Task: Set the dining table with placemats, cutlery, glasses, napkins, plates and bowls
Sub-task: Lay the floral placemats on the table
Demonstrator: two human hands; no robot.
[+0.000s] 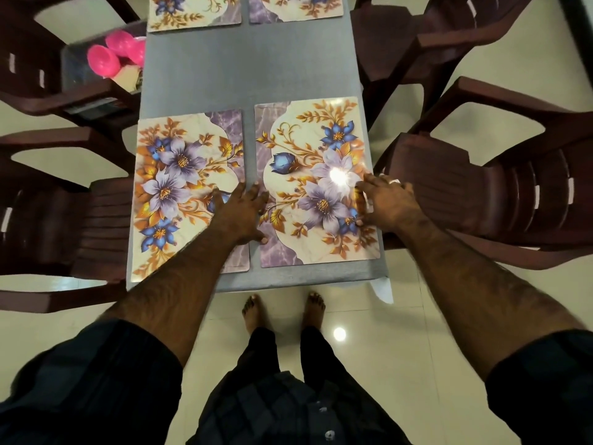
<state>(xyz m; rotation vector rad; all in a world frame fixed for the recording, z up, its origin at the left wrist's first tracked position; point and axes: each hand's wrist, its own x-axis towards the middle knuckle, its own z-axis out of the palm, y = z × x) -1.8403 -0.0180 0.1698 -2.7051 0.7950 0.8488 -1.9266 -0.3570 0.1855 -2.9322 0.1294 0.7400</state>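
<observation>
Two floral placemats lie side by side at the near end of the grey table [250,75]. My left hand [239,213] lies flat with straight fingers across the gap between them, touching the left placemat [179,175] and the inner edge of the right placemat [308,149]. My right hand [390,203] presses flat on the outer edge of the right placemat, fingers spread. Two more placemats sit at the far end, one on the left [192,9] and one on the right [295,6], both partly cut off by the frame.
Dark brown plastic chairs stand on both sides of the table, near left [64,220] and near right [497,194]. The far left chair holds a clear box [77,69] with pink cups [118,53]. My bare feet stand on the tiled floor below the table's near edge.
</observation>
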